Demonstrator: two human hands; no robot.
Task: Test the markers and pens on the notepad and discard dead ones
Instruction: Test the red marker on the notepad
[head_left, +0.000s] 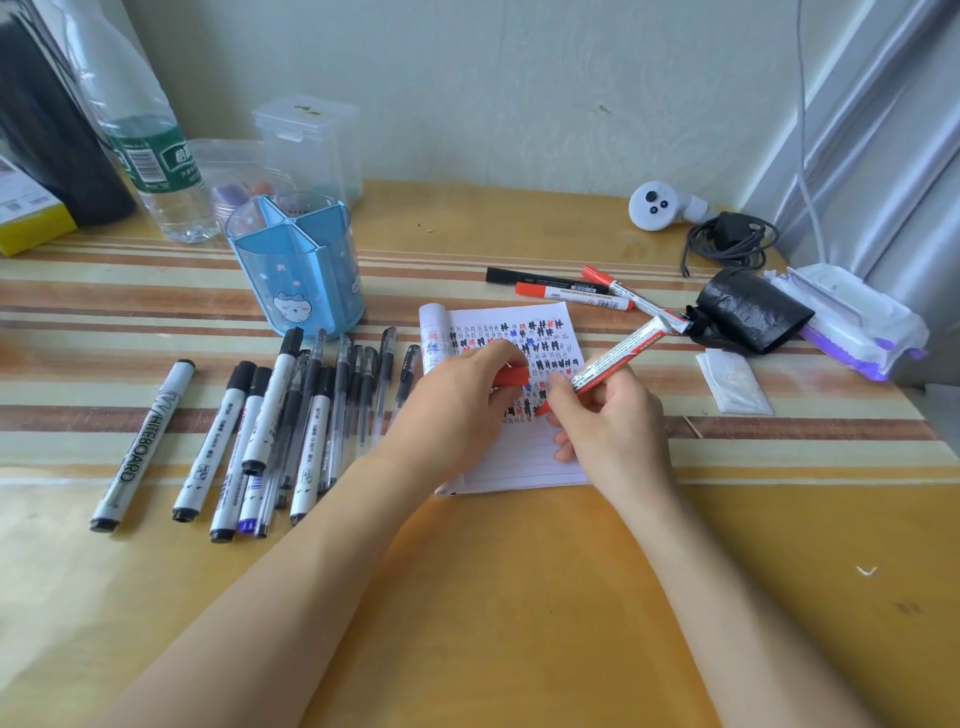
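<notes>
- Markers (270, 400) with white barrels and clear plastic pens (340, 395) lie left on the striped tabletop (519, 597), too overlapped to count.
- One blue pen cup (298, 275) stands beyond them.
- The left hand (457, 400) curls round one red cap (511, 375) over the lined notepad (519, 457).
- The right hand (613, 410) pinches one red marker (613, 358), its tip on the paper.
- Three more markers (571, 297) lie far right.

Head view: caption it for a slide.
Right hand holds uncapped red marker over the scribbled notepad; left hand grips its red cap.
</notes>
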